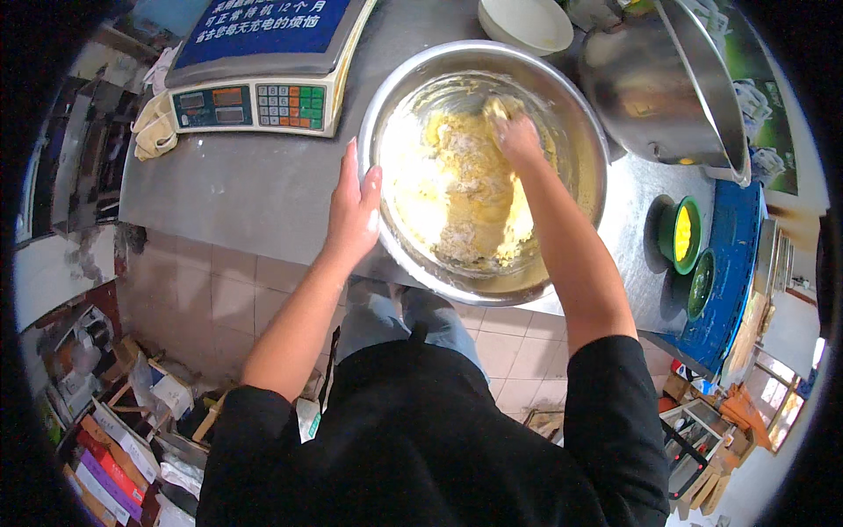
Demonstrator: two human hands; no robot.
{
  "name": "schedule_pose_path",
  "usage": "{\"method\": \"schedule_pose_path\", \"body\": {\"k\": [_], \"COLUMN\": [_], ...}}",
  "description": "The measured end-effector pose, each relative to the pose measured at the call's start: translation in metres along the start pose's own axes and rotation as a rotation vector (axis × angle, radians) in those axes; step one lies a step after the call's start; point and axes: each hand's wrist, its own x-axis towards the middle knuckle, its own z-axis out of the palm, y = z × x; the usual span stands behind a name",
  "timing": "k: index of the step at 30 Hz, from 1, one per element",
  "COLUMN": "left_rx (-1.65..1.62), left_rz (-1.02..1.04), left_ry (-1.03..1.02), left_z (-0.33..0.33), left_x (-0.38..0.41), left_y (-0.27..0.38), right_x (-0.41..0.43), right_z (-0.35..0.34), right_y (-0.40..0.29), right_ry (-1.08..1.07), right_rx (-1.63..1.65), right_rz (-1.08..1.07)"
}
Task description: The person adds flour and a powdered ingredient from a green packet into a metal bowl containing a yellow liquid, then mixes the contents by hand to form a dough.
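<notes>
A large stainless steel bowl (484,293) stands at the front edge of a metal table (263,191). Inside it lies a crumbly yellow dough mixture (474,178) with patches of white flour. My left hand (356,207) rests against the bowl's left outer wall, with the palm at the rim and flour on the skin near the thumb. In the upper right part of the bowl, my right hand (515,132) is dipped in, its fingers closed around a lump of the yellow dough (504,107). Strong light falls on the bowl's left side and washes out some detail there.
A digital scale (250,105) stands at the back left beside a beige cloth (155,126). Behind the bowl is a white bowl (527,26); a big metal pot (652,92) lies tilted at the right. Nearer are a green bowl with yellow contents (683,236) and another green bowl (701,284).
</notes>
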Motion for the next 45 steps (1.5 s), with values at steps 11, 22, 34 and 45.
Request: {"method": "schedule_pose_path", "body": {"k": [11,22,34,45], "left_rx": [0.044,0.142,0.236,-0.010], "left_rz": [0.050,0.117,0.117,0.043], "left_ry": [-0.197,-0.153,-0.122,-0.018], "left_z": [-0.010,-0.002,0.001,0.006], "left_x": [0.065,0.100,0.099,0.001], "left_y": [0.008,0.001,0.016,0.006], "right_x": [0.019,-0.078,-0.079,0.017], "right_z": [0.071,-0.023,-0.060,0.012], "right_y": [-0.078,-0.075,-0.014,-0.037], "right_ry": [0.168,-0.602,-0.166,-0.039], "right_rx": [0.720,-0.224,0.081,0.174], "right_rz": [-0.263,-0.613,-0.007,0.175]}}
